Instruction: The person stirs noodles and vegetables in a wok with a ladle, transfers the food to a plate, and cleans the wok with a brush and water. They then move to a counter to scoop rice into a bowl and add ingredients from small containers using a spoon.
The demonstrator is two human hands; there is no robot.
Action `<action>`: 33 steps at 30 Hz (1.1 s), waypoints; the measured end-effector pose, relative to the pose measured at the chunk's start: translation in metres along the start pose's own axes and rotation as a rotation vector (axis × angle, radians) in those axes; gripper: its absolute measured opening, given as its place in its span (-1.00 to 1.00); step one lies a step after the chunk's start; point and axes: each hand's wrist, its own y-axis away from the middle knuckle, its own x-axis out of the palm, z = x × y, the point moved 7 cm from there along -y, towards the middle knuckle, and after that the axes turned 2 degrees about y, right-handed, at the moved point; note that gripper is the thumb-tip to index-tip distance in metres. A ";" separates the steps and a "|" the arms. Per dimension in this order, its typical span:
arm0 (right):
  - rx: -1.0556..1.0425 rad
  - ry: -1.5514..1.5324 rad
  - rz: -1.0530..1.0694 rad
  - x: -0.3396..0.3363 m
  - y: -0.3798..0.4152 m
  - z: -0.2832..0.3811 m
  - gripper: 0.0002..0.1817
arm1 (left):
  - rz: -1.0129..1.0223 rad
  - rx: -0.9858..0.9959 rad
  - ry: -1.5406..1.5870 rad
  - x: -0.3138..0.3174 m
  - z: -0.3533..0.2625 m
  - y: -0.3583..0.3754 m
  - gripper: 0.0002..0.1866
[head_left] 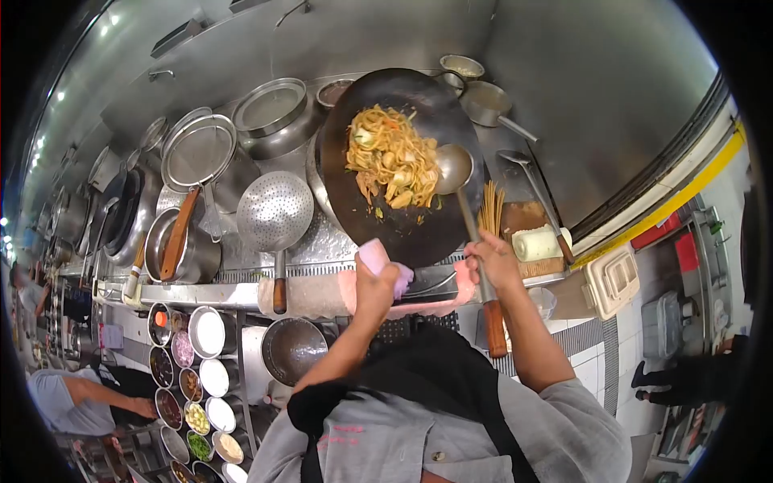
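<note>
My left hand (375,288) is closed around a folded pink and lilac cloth (375,256) at the near edge of a large dark wok (411,237). Whether a wok handle lies under the cloth is hidden. My right hand (496,264) grips the long handle of a metal ladle (455,167), whose wooden end points down toward me. The ladle's bowl rests against the right side of a heap of stir-fried noodles (393,157) with pieces of vegetable, high in the tilted wok.
Left of the wok lie a perforated skimmer (275,211), a strainer (198,153) and lidded pots. On the right are a bamboo brush (490,208), a spatula (535,189) and a saucepan (486,105). Ingredient tubs (196,419) stand lower left. A person (72,401) works beyond them.
</note>
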 end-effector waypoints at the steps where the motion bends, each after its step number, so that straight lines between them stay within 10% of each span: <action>1: 0.018 -0.078 0.071 0.017 0.005 0.002 -0.66 | 0.001 0.054 -0.043 -0.008 0.012 -0.008 -0.55; 10: 0.409 -0.595 0.401 0.044 0.001 -0.035 -0.88 | 0.033 -0.471 0.336 -0.042 0.016 -0.026 -0.85; 15: 0.364 -0.277 0.361 0.000 0.009 -0.051 -0.53 | -0.021 -0.584 0.485 -0.041 0.053 -0.004 -0.90; 22: 0.402 0.203 0.166 -0.101 0.019 -0.139 -0.63 | -0.112 -0.674 0.413 -0.027 0.050 0.010 -0.77; 24: 0.115 0.459 0.508 -0.131 -0.003 -0.209 -0.70 | -0.153 -0.664 0.359 -0.019 0.040 0.011 -0.68; 33: 0.044 0.641 0.536 -0.128 -0.053 -0.243 -0.67 | -0.078 -0.716 0.397 -0.011 0.053 0.018 -0.66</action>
